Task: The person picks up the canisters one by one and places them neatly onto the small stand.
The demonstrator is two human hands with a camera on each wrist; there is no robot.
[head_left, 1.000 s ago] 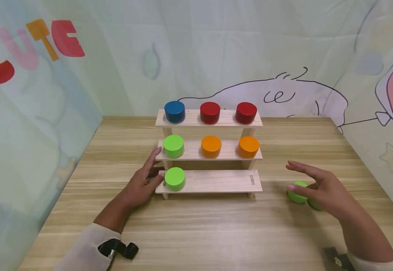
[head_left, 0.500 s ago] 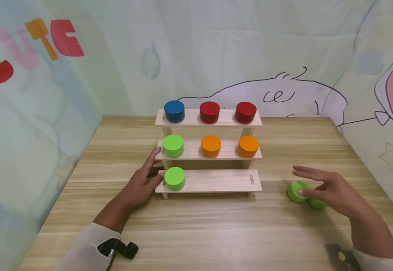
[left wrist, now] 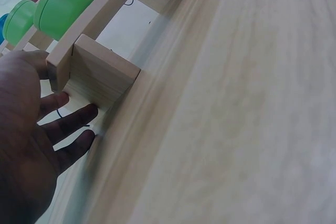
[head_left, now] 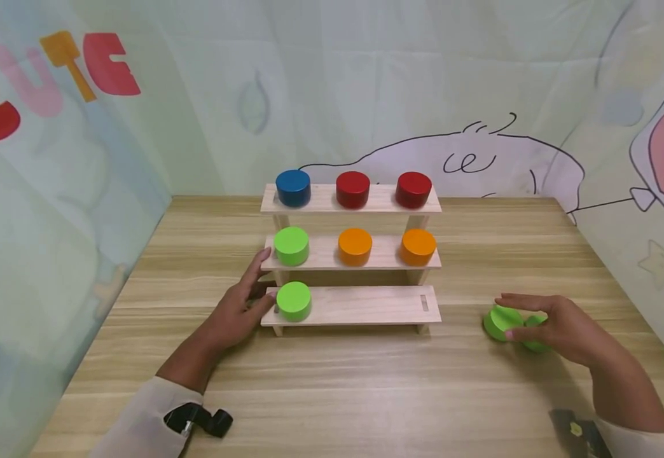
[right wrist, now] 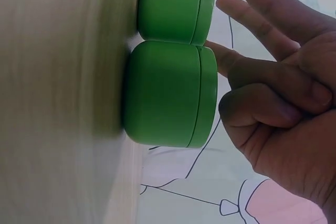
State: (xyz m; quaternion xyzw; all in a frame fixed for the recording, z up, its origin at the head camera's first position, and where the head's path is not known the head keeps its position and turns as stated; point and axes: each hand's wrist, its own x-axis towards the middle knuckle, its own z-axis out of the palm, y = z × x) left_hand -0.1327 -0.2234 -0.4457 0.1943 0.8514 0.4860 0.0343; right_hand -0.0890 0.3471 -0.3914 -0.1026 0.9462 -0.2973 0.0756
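Note:
A three-step wooden rack point(head_left: 366, 304) stands mid-table. My left hand point(head_left: 233, 318) grips its left end, thumb at the lowest shelf and index finger up at the middle one; in the left wrist view other fingers point(left wrist: 71, 124) lie beside the rack's leg point(left wrist: 102, 69). A green lidded jar point(head_left: 294, 301) sits near that thumb. At the right, my right hand point(head_left: 567, 331) hovers over two green jars on the table, thumb and index finger spread about the left jar point(head_left: 499, 323). Part of the other jar point(right wrist: 170, 93) is hidden by the hand in the head view; their sides meet.
The middle shelf bears another green jar point(head_left: 291, 246) and two orange ones point(head_left: 355, 247). On the top shelf stand a blue jar point(head_left: 293, 188) and two red jars point(head_left: 352, 189). A printed cloth point(head_left: 332, 95) hangs behind and beside the table point(head_left: 332, 394).
My right hand has shifted slightly right and come down toward the two green jars on the table. The left hand stays at the rack, and the jars have not moved.

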